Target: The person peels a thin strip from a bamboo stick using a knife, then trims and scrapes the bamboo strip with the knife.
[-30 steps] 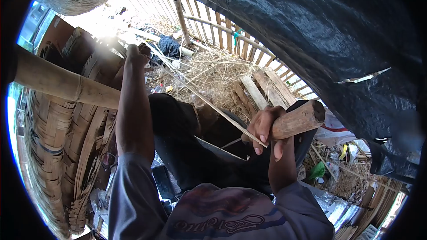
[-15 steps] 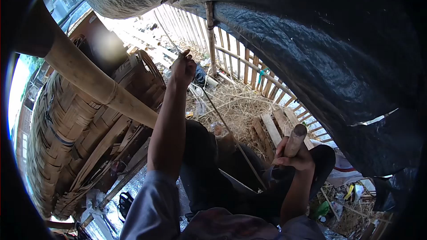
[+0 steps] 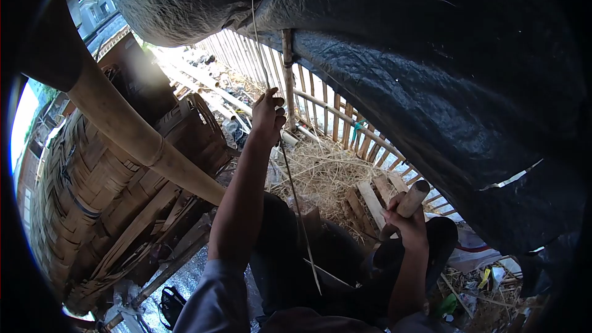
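Note:
My left hand [image 3: 269, 114] is stretched forward, its fingers closed on a long thin bamboo strip [image 3: 293, 194]. The strip rises past the hand toward the dark sheet, and its lower end hangs over my dark-clothed legs [image 3: 277, 259]. In my right hand [image 3: 410, 227], above my knee, is a thick round wooden handle [image 3: 413, 200] with its blunt end pointing up. Whatever joins the handle's lower end is mostly hidden by my fingers and shadow. The strip and the right hand are apart.
A large woven bamboo basket [image 3: 92, 191] stands at left, with a thick bamboo pole [image 3: 145, 142] slanting across it. A black plastic sheet [image 3: 419, 98] hangs at right above a slatted bamboo fence [image 3: 336, 111]. Straw [image 3: 327, 169] and wooden slats [image 3: 372, 203] lie ahead.
The bamboo strip has swung more upright, its lower end moving left from near my right hand. My left hand has shifted slightly right and down in view; both hands keep their hold.

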A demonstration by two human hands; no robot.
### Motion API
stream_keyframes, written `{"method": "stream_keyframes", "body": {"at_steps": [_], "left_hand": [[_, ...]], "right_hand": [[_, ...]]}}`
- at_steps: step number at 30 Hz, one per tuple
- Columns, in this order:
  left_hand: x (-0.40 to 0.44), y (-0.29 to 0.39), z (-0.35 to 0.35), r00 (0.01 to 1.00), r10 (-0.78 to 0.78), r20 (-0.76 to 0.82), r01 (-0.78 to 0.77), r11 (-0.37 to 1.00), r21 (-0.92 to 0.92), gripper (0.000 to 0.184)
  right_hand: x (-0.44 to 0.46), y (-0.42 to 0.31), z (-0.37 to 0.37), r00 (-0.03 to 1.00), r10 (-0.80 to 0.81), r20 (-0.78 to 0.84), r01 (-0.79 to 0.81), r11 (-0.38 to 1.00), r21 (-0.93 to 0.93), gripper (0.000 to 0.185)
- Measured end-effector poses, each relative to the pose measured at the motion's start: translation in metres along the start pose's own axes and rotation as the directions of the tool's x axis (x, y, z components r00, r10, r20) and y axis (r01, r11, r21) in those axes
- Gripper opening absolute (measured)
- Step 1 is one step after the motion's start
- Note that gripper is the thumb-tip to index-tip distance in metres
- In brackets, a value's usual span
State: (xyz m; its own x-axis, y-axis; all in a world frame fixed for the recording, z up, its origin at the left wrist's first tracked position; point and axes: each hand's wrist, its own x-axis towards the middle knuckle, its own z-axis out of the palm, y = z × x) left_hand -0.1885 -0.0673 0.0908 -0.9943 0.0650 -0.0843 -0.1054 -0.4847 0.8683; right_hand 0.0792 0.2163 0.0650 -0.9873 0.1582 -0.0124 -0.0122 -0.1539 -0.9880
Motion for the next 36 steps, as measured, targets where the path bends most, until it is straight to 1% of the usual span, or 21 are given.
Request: {"method": "stream_keyframes", "body": {"at_steps": [1, 2, 3, 4, 6, 10, 12, 13, 16, 19, 20, 22, 23, 25, 26, 27, 30, 31, 32, 35, 36], "left_hand": [[-0.004, 0.001, 0.006, 0.999, 0.015, -0.039, -0.015, 1.000, -0.002, 0.026], [-0.006, 0.002, 0.009, 0.996, 0.029, -0.079, -0.030, 1.000, -0.004, 0.025], [-0.007, 0.001, 0.009, 0.997, 0.045, -0.063, -0.046, 0.999, -0.017, 0.024], [-0.007, 0.001, 0.009, 0.997, 0.048, -0.061, -0.049, 0.999, -0.016, 0.024], [-0.009, 0.001, 0.011, 0.997, 0.078, -0.027, -0.075, 0.994, 0.077, 0.024], [-0.020, 0.005, 0.020, 0.995, 0.100, -0.006, -0.098, 0.986, 0.133, 0.023], [-0.029, 0.008, 0.026, 0.985, 0.174, -0.012, -0.166, 0.956, 0.243, 0.026], [-0.030, 0.009, 0.024, 0.984, 0.178, -0.016, -0.169, 0.955, 0.244, 0.026], [-0.034, 0.010, 0.016, 0.958, 0.283, -0.034, -0.238, 0.860, 0.451, 0.026], [-0.044, 0.014, 0.012, 0.960, 0.247, -0.129, -0.171, 0.887, 0.428, 0.027], [-0.050, 0.015, 0.012, 0.966, 0.214, -0.145, -0.160, 0.935, 0.316, 0.027], [-0.067, 0.021, 0.015, 0.983, 0.152, -0.099, -0.126, 0.965, 0.231, 0.031], [-0.077, 0.021, 0.019, 0.984, 0.150, -0.096, -0.125, 0.965, 0.233, 0.031], [-0.104, 0.015, 0.032, 0.977, 0.214, 0.006, -0.213, 0.971, 0.109, 0.034], [-0.124, 0.013, 0.042, 0.983, 0.178, -0.032, -0.171, 0.973, 0.157, 0.037], [-0.140, 0.009, 0.046, 0.989, 0.147, 0.001, -0.146, 0.981, 0.130, 0.036], [-0.176, -0.020, 0.038, 0.993, 0.078, 0.084, -0.079, 0.997, 0.009, 0.031], [-0.193, -0.027, 0.041, 0.996, 0.043, 0.074, -0.044, 0.999, 0.009, 0.029], [-0.208, -0.033, 0.044, 0.998, 0.003, 0.063, -0.004, 1.000, 0.011, 0.027], [-0.238, -0.062, 0.040, 0.999, -0.021, 0.036, 0.019, 0.999, 0.043, 0.026], [-0.243, -0.066, 0.040, 0.999, -0.023, 0.037, 0.021, 0.999, 0.036, 0.026]], "right_hand": [[-0.001, -0.002, 0.001, 1.000, 0.000, -0.003, 0.000, 1.000, 0.002, 0.021], [-0.002, -0.006, 0.004, 0.999, 0.049, 0.004, -0.049, 0.998, 0.028, 0.022], [-0.002, -0.008, 0.006, 0.995, 0.097, 0.014, -0.097, 0.994, 0.054, 0.023], [-0.001, -0.006, 0.007, 0.995, 0.094, 0.014, -0.094, 0.994, 0.055, 0.023], [0.002, 0.001, 0.008, 1.000, -0.028, -0.005, 0.028, 0.999, -0.024, 0.024], [0.004, 0.002, 0.011, 1.000, -0.023, 0.000, 0.023, 1.000, 0.014, 0.024], [0.004, -0.004, 0.015, 0.999, 0.026, -0.023, -0.026, 1.000, -0.018, 0.023], [0.006, -0.005, 0.016, 1.000, 0.024, -0.017, -0.025, 1.000, -0.017, 0.023], [0.007, -0.005, 0.021, 1.000, 0.002, 0.015, -0.002, 1.000, -0.009, 0.024], [0.008, -0.004, 0.028, 0.995, -0.068, 0.071, 0.061, 0.994, 0.088, 0.022], [0.008, -0.003, 0.031, 0.995, -0.065, 0.078, 0.057, 0.994, 0.094, 0.022], [0.009, -0.003, 0.033, 0.990, -0.020, 0.141, 0.008, 0.996, 0.089, 0.022], [0.010, 0.000, 0.035, 0.986, -0.049, 0.160, 0.035, 0.995, 0.089, 0.021], [0.010, 0.002, 0.042, 0.979, -0.057, 0.197, 0.046, 0.997, 0.058, 0.021], [0.008, 0.004, 0.045, 0.968, -0.063, 0.241, 0.059, 0.998, 0.024, 0.021], [0.008, 0.007, 0.048, 0.957, -0.051, 0.286, 0.041, 0.998, 0.043, 0.022], [0.006, 0.005, 0.059, 0.929, -0.085, 0.361, 0.081, 0.996, 0.025, 0.023], [0.003, 0.001, 0.062, 0.938, -0.056, 0.342, 0.037, 0.997, 0.062, 0.022], [0.004, 0.002, 0.061, 0.937, -0.058, 0.343, 0.038, 0.997, 0.064, 0.022], [0.005, 0.008, 0.057, 0.929, -0.052, 0.366, 0.029, 0.997, 0.066, 0.023], [0.005, 0.008, 0.057, 0.947, -0.068, 0.315, 0.035, 0.993, 0.110, 0.023]]}}
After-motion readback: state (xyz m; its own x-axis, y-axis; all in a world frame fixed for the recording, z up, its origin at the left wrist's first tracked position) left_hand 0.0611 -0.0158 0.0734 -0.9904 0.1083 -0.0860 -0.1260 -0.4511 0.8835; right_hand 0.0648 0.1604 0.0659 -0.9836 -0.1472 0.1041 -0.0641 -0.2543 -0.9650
